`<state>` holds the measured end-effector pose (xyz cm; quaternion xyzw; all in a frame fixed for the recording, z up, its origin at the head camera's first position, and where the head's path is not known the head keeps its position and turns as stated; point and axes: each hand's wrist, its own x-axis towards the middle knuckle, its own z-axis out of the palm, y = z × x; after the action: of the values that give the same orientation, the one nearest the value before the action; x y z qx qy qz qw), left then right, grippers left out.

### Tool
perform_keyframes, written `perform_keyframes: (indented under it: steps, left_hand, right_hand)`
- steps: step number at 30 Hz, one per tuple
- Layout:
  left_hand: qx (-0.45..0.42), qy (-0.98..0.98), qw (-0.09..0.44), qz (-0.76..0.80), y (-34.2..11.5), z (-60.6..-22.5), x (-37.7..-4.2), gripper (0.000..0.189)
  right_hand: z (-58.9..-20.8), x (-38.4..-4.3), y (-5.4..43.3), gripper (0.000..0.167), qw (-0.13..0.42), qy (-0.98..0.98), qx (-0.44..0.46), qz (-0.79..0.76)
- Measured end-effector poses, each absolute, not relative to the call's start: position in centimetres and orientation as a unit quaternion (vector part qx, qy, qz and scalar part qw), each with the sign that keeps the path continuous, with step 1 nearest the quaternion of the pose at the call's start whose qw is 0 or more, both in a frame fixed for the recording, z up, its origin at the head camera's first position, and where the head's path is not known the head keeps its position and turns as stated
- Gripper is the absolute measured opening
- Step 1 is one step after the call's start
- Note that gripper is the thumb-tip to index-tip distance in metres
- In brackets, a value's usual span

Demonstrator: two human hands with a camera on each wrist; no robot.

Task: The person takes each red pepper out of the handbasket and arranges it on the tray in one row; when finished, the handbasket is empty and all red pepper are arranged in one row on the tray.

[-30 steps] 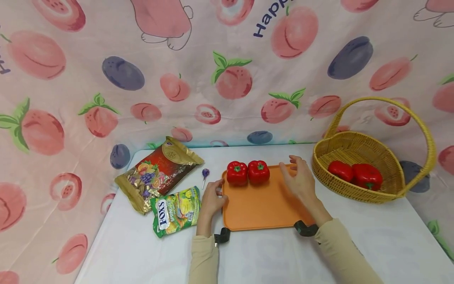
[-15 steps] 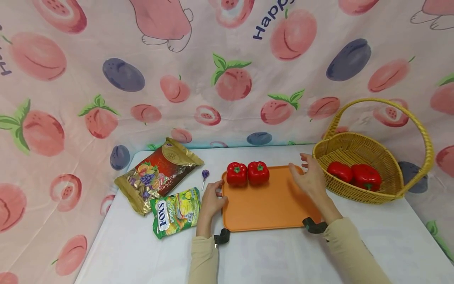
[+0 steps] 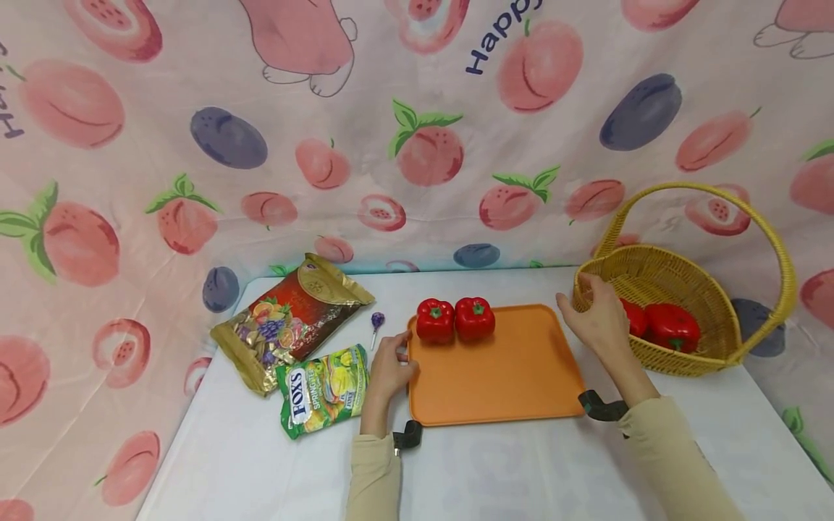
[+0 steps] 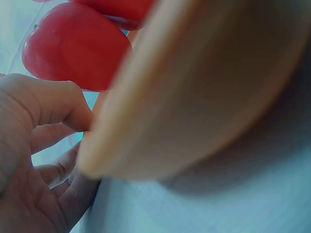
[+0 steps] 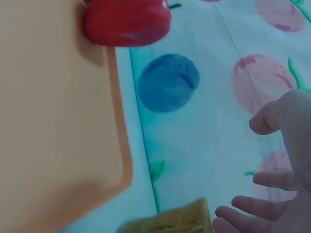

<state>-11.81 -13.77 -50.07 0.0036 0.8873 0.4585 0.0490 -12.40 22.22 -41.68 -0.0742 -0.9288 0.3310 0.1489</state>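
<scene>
My left hand (image 3: 392,367) pinches the left rim of the orange tray (image 3: 498,380), thumb and fingers at its edge in the left wrist view. Two red bell peppers (image 3: 435,321) stand side by side at the tray's back left corner; one pepper (image 4: 75,46) shows just beyond the thumb. Over the left side of the yellow wicker basket (image 3: 684,278) is my right hand (image 3: 602,322), fingers loosely bent and nothing held. It partly covers one of the two red peppers (image 3: 673,327) lying in the basket. Its fingers (image 5: 272,180) are spread apart in the right wrist view.
Left of the tray lie a red and gold candy bag (image 3: 300,315), a green Fox's candy bag (image 3: 326,391) and a purple lollipop (image 3: 377,319). The basket's tall handle (image 3: 704,187) arches upward. A fruit-print cloth (image 3: 417,239) hangs behind the white table (image 3: 482,477).
My right hand has moved right, from above the tray's right side to the basket's left rim. The left hand stays at the tray edge, and the peppers have not moved.
</scene>
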Motion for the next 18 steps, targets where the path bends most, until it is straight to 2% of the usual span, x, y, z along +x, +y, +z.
perform_keyframes:
  steps: [6,18]
  left_hand:
    - [-0.002,0.889,0.05,0.455,-13.8,-50.1,-11.6,0.06]
    - [0.006,0.884,0.048,0.465,-13.9,-50.0,-11.7,0.061]
  right_hand:
    - [-40.7,-12.4,23.8,0.057,0.143,-0.931,-0.086,0.324]
    - [-40.2,-12.2,28.2,0.065,0.129,-0.944,-0.099,0.289]
